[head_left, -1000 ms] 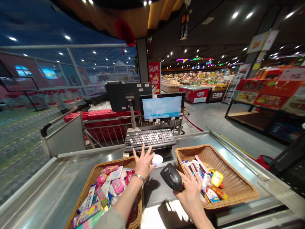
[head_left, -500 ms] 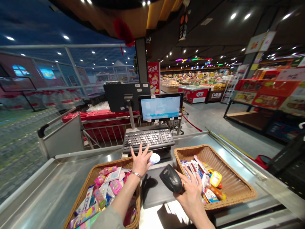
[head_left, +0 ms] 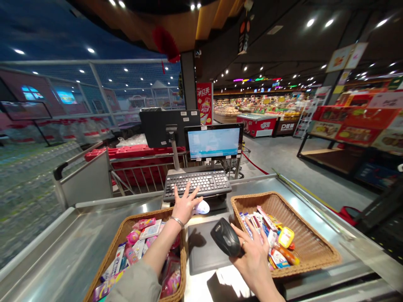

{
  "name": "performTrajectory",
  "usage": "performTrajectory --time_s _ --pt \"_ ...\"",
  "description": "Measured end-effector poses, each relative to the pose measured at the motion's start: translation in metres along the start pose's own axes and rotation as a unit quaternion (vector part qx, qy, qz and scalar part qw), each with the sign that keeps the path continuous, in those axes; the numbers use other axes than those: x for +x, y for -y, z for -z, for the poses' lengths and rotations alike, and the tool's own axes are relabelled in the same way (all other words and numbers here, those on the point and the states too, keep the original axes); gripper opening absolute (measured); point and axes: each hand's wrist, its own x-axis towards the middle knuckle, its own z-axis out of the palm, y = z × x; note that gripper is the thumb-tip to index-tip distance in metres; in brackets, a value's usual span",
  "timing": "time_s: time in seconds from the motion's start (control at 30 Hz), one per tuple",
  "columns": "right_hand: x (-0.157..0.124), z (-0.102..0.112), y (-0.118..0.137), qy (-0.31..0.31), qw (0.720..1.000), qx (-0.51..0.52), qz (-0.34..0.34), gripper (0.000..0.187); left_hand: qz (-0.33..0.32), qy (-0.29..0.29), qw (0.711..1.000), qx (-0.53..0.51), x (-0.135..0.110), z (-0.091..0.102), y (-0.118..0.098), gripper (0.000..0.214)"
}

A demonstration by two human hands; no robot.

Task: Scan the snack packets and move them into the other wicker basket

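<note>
A black scanner (head_left: 225, 238) is gripped by the right hand (head_left: 253, 253) over the near part of the counter (head_left: 78, 243). A brown basket (head_left: 183, 268) on the left is filled with pink toys and bright packs, partly covered by the left arm. In the other basket (head_left: 315, 247), small boxes, a yellow tub (head_left: 286, 237) and an orange tube (head_left: 287, 253) are bunched at the left side. The print on the packs is too small to be read. A small white thing (head_left: 203, 207) is pinched by the left hand (head_left: 184, 209), just in front of the keyboard (head_left: 201, 182); its other fingers are spread over the keys, and whether any are pressed cannot be told. Behind, a lit screen (head_left: 214, 141) is seen, its words too faint. Farther back, "冰红茶" is written on a red sign (head_left: 204, 102), and a big "P" is shown on a dark stand (head_left: 287, 126).
</note>
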Motion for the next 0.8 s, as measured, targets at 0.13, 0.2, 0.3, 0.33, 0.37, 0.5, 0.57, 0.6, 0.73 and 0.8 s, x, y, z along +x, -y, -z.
performTrajectory --time_s 0.13,0.2,0.3,0.33,0.37,0.5,0.57,0.6,0.73,0.8 --pt "-0.002 -0.002 -0.004 0.023 1.000 -0.010 0.013 0.033 -0.004 -0.003 1.000 0.004 0.001 0.001 0.001 0.046" --pt "-0.003 -0.003 -0.006 0.027 0.999 -0.010 0.024 0.038 -0.004 -0.003 1.000 0.003 0.002 0.002 0.002 0.044" --pt "-0.004 -0.005 -0.010 0.022 0.999 -0.013 0.043 0.038 -0.002 -0.005 1.000 0.001 0.002 0.002 0.002 0.042" --pt "-0.004 -0.006 -0.012 0.016 0.999 -0.016 0.049 0.037 -0.002 -0.005 1.000 0.000 0.002 0.003 0.002 0.042" --pt "-0.004 -0.006 -0.013 0.008 0.998 -0.020 0.053 0.036 -0.003 -0.005 1.000 -0.001 0.001 0.003 0.002 0.041" --pt "-0.005 -0.007 -0.018 -0.015 0.998 -0.029 0.062 0.033 -0.004 -0.005 1.000 -0.005 0.003 0.003 0.000 0.041" --pt "-0.005 -0.007 -0.020 -0.018 0.997 -0.035 0.061 0.033 -0.005 -0.006 1.000 -0.008 0.004 0.003 -0.001 0.042" --pt "-0.005 -0.006 -0.021 -0.018 0.997 -0.039 0.059 0.034 -0.007 -0.007 1.000 -0.010 0.005 0.003 -0.002 0.043" --pt "-0.005 -0.004 -0.023 -0.038 0.997 -0.053 0.037 0.035 -0.015 -0.014 1.000 -0.014 0.010 0.001 -0.008 0.045" --pt "-0.005 -0.003 -0.024 -0.058 0.997 -0.055 0.013 0.035 -0.019 -0.018 1.000 -0.015 0.012 0.001 -0.012 0.047"
